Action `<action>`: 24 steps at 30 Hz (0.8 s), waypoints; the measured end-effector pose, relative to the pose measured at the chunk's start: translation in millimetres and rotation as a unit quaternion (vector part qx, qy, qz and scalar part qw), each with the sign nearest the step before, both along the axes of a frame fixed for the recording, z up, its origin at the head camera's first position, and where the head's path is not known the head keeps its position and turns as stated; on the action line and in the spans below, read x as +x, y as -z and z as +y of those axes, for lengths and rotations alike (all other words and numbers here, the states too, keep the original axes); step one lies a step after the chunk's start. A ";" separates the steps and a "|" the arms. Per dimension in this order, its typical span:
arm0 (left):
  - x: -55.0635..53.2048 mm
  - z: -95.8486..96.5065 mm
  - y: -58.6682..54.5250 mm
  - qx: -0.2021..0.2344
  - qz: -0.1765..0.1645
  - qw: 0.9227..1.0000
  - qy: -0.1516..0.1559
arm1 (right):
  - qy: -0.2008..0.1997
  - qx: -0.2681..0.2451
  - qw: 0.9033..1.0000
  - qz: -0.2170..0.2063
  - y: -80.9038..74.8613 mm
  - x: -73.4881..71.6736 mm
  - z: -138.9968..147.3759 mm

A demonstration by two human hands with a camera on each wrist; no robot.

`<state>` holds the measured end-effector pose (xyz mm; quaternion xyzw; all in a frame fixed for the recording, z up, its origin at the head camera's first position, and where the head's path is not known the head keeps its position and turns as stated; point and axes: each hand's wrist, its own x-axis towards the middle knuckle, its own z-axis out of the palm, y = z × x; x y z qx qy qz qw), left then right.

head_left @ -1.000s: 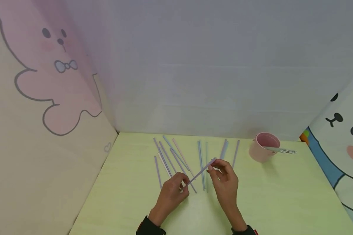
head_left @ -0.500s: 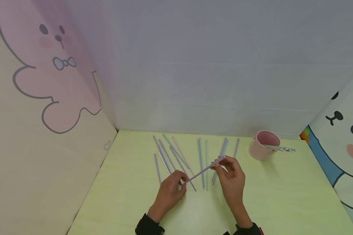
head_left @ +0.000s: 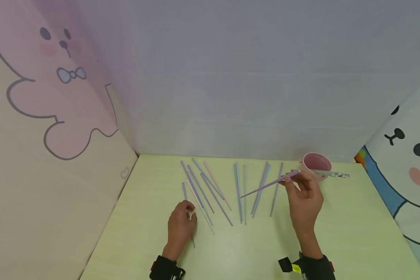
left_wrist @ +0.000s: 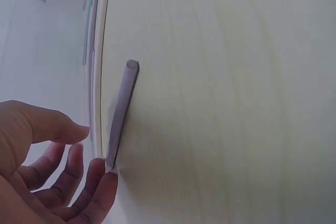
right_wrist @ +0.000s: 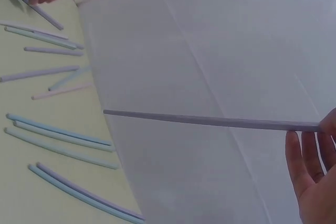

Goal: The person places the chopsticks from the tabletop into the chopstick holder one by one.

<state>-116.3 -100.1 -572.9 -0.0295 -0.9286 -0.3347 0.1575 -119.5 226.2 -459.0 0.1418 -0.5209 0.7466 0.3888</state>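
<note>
My right hand (head_left: pixel 306 198) pinches one end of a purple straw (head_left: pixel 262 188) between thumb and fingers, raised above the table, its free end pointing left. In the right wrist view this held straw (right_wrist: pixel 210 120) spans the view up to the fingertips. My left hand (head_left: pixel 182 225) is low over another purple straw (head_left: pixel 184 190) at the left of the spread, hiding its middle. In the left wrist view the thumb is apart from the fingers, and the fingertips (left_wrist: pixel 107 182) are right at that straw (left_wrist: pixel 123 106). A white straw (left_wrist: pixel 100 72) lies just beside it.
Several pastel straws, among them a pink one (head_left: pixel 217 184) and a blue one (head_left: pixel 238 194), lie on the pale yellow table (head_left: pixel 245 256). Behind my right hand stands a pink bucket (head_left: pixel 315 157) with a slim pale item (head_left: pixel 332 173) jutting out. Walls enclose the back and sides.
My left hand has let go of the held purple straw and moved left to another one. The right hand has carried its straw right and up, towards the bucket.
</note>
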 end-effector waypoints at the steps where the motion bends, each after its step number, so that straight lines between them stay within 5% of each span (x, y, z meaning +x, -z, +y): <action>1: -0.8 -1.6 0.7 -0.004 -0.001 1.000 -0.010 | 0.012 0.000 1.000 0.003 -2.7 -1.3 4.8; 17: -2.6 -22.7 5.8 -0.012 -0.031 0.997 -0.065 | 0.207 -0.056 0.977 0.018 -44.3 -3.9 79.1; 24: -3.4 -34.5 3.6 -0.017 -0.064 0.994 -0.087 | 0.254 -0.066 0.965 0.018 -60.2 0.2 99.7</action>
